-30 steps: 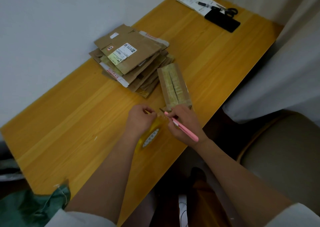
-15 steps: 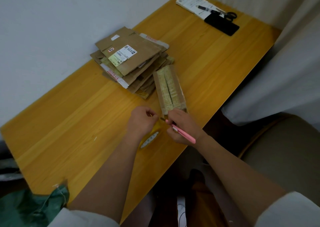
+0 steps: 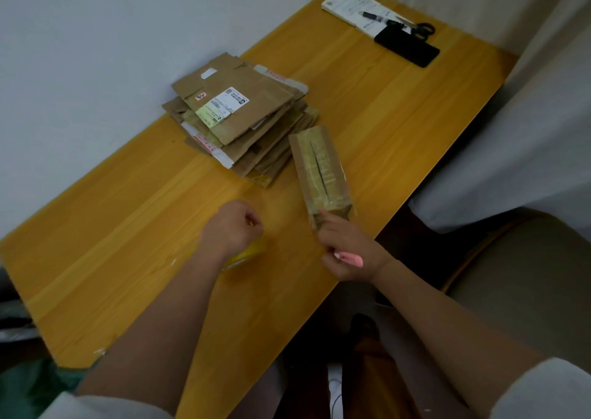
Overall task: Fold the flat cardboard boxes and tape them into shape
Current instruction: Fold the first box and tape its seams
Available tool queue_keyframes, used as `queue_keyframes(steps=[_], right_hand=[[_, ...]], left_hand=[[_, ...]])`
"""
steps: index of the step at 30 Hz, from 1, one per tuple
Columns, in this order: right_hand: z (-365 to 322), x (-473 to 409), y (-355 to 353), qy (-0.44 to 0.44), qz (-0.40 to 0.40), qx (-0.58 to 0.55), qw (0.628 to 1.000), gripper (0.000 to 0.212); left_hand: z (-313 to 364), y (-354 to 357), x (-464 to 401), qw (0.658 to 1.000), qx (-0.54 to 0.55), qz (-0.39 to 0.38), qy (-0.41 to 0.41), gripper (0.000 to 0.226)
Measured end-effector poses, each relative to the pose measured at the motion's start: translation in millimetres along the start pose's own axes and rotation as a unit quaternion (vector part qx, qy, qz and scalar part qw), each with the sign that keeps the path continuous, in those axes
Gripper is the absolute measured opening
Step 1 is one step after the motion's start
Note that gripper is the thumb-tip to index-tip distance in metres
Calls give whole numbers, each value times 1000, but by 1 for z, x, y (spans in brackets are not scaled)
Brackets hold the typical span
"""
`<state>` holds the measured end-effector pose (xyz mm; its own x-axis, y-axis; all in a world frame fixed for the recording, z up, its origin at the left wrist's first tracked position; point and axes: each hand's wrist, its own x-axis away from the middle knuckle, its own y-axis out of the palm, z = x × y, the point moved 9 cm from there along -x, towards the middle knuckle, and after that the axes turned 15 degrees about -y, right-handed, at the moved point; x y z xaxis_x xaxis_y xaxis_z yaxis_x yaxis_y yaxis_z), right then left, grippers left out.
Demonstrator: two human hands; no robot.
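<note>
A small folded cardboard box, taped along its top with a dark slit down the middle, stands on the wooden table. My right hand grips a pink cutter and its fingers touch the box's near end. My left hand is curled over a yellow tape roll, which is mostly hidden beneath it. A stack of flat cardboard boxes with shipping labels lies beyond, near the wall.
At the far end lie a paper pad, a pen, scissors and a black phone. A white curtain hangs on the right. A chair stands below it. Green fabric sits at bottom left.
My hands have drawn apart: the left moved left with the tape roll, the right stayed at the box's near end. The cutter now lies lower in my right hand.
</note>
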<state>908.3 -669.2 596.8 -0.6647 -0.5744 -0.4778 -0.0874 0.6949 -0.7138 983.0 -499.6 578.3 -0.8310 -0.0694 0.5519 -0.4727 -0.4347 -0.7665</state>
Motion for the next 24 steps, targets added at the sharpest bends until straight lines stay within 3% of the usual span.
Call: queue_keyframes(steps=[3,5,9,12,14,16,19,21,24], right_hand=[[-7,-9,-2,-9,24,43,999,7],[-15,-16,13,-28,-15,96,995,6],[-16,-15,59,6,-201,187,961,55],[-8,-12,83,71,-322,204,922,71],[-5,-14,89,122,-346,207,907,74],[-9,-26,89,141,-297,192,925,64],[-16,-54,83,190,-115,36,974,36],[-12,-64,89,274,-33,-87,957,33],[-6,-64,106,389,14,-186,902,28]], left_hand=[[-13,-8,1,998,63,-3,1,18],[-23,-16,4,995,97,3,-3,14],[-49,-29,7,989,148,18,-11,11],[-60,-33,12,983,180,18,-7,11],[-64,-32,15,981,195,17,-4,12],[-69,-31,17,978,210,18,-4,12],[-72,-32,20,975,223,26,-2,11],[-72,-32,23,974,224,29,10,10],[-72,-29,26,976,212,33,27,9]])
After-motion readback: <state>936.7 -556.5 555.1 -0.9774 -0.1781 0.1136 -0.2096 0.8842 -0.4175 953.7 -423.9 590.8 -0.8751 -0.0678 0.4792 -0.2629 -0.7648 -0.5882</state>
